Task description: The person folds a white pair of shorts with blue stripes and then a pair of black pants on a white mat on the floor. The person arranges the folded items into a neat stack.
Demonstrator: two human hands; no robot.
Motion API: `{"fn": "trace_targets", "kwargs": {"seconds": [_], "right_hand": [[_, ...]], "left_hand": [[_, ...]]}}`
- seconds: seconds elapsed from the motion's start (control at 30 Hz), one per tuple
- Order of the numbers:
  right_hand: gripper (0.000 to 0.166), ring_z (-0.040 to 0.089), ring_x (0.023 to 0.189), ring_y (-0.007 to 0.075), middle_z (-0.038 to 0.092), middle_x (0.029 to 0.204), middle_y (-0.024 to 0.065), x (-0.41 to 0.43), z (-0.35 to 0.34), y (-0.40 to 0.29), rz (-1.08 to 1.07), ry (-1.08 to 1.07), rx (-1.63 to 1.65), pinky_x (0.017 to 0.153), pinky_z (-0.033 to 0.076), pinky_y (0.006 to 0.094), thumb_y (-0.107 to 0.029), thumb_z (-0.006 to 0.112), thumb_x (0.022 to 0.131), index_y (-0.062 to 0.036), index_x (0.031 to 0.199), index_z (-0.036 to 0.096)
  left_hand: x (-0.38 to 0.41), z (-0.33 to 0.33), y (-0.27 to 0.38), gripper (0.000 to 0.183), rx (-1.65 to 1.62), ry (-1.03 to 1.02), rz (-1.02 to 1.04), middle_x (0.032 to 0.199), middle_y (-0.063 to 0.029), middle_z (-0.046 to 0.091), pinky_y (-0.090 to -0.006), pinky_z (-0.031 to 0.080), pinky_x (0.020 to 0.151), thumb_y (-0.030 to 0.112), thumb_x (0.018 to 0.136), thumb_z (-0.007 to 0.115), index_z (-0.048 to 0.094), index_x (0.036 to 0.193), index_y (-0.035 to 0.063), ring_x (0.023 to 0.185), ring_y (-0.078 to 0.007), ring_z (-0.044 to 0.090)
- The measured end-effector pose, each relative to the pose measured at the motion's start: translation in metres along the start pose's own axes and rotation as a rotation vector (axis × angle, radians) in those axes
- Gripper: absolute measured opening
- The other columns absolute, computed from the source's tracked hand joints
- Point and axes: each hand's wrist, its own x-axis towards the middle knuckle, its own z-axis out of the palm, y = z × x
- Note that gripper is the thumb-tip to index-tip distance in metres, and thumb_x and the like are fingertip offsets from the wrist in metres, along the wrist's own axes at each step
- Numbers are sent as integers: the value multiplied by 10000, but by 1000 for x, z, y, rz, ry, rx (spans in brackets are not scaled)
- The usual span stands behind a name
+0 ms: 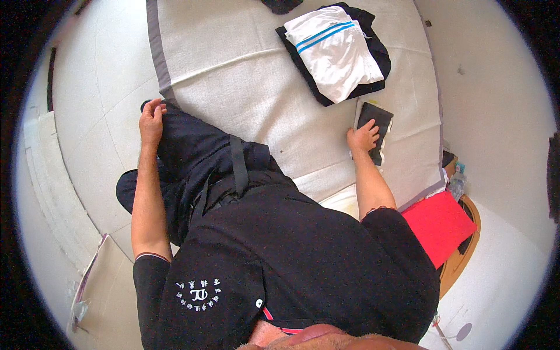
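My left hand (pixel 152 114) rests at the knee of the dark trousers (pixel 192 131), its fingers loosely curved and holding nothing. On the pale bed cover (pixel 245 87), my right hand (pixel 365 136) lies with spread fingers on a flat black rectangular item (pixel 377 117) with pale edges; whether it is folded cloth I cannot tell. Beyond that hand is a folded white garment (pixel 334 54) with two blue stripes, lying on black folded cloth (pixel 379 54).
More dark cloth (pixel 282 4) shows at the far edge. At the right, a red flat item (pixel 439 227) covers part of a wooden chair (pixel 470 249), near a clear plastic item (pixel 457 186). A wall rises beyond the bed's right edge; tiled floor (pixel 109 96) lies at left.
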Motion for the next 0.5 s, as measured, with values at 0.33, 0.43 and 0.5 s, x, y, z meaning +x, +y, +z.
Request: {"fn": "trace_targets", "kwargs": {"seconds": [0.33, 0.43, 0.5], "right_hand": [[666, 579, 1180, 431, 556, 1327, 248, 50, 1, 20, -32, -63, 70, 966, 473, 546, -266, 722, 811, -46, 1364, 423], [606, 640, 1093, 438, 650, 1197, 281, 80, -16, 48, -134, -59, 161, 958, 505, 497, -254, 657, 798, -9, 1335, 517], [616, 663, 1061, 419, 667, 1159, 282, 114, -19, 92, -174, 73, 214, 943, 517, 467, -244, 665, 781, 38, 1312, 532]], "left_hand": [[-8, 4, 8, 253, 116, 22, 35, 1091, -110, 710, -299, 534, 872, 135, 1014, 527, 615, 1216, 10, 962, -168, 684], [-11, 4, 6, 255, 131, 53, 45, 1073, -114, 723, -315, 541, 861, 120, 1000, 523, 625, 1208, 13, 940, -189, 700], [-6, 16, 5, 260, 109, 46, 57, 1070, -119, 727, -323, 545, 859, 115, 994, 518, 630, 1206, 16, 935, -201, 708]]}}
